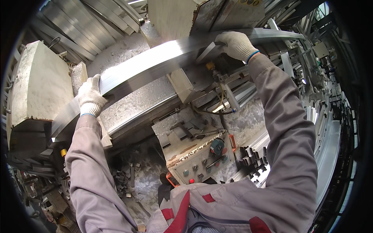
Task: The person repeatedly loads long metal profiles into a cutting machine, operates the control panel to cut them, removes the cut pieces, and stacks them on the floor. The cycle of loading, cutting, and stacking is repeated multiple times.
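Observation:
A long, shiny aluminium profile point(151, 60) lies across the machine, from the lower left to the upper right; the lens bends it into an arc. My left hand point(91, 95), in a white knitted glove, grips it near its left end. Further right, my gloved right hand point(236, 44) is closed over the same profile, its fingers curled and partly hidden. A short, bright metal strip point(206, 52) juts out beside the right fingers; whether they hold it too, I cannot tell. Under the profile is the machine's pale, scuffed bed point(143, 99).
Bulky machine housings stand at the left point(42, 83) and top middle point(171, 19). Close to my body is a control box point(200, 169) with knobs, a red button and metal offcuts on top. More offcuts point(130, 176) litter the floor. Stacked profiles point(328, 155) line the right side.

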Available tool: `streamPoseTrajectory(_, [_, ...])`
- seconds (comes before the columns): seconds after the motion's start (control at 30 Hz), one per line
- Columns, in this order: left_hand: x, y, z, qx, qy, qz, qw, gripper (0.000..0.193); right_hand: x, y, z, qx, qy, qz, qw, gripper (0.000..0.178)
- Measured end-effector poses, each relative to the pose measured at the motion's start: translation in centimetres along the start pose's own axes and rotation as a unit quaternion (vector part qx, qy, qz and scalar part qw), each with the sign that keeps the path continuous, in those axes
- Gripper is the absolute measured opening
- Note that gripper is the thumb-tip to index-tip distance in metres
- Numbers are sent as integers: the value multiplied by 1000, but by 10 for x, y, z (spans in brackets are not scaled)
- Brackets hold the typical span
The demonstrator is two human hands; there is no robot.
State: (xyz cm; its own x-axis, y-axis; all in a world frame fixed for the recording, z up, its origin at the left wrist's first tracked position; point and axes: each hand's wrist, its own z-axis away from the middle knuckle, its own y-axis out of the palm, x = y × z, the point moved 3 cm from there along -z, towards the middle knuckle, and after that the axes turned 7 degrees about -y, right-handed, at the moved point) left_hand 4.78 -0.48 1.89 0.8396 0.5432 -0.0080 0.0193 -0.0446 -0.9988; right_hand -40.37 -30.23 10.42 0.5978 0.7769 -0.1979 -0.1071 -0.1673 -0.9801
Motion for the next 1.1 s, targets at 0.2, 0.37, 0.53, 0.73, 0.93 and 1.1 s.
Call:
streamPoseTrajectory(0.2, [5,7,-3,-28,6,19,999,103,-53,-129,98,-266,40,-27,963,25])
streamPoseTrajectory(0.37, [5,7,-3,-18,3,38,999,105,-104,-189,91,-467,82,134,870,25])
streamPoseTrajectory(0.53, [2,1,-1,-23,17,45,999,105,-157,-147,-33,-461,89,151,870,27])
streamPoseTrajectory(0.73, [9,8,0,-33,33,45,998,97,-126,-104,-91,-341,174,73,921,58])
streamPoseTrajectory(0.93, [11,3,3,47,17,9,999,86,123,-37,-90,-343,-140,-116,922,82])
streamPoseTrajectory(1.1, [14,0,6,15,41,17,999,84,320,21,-106,-214,-252,-138,934,109])
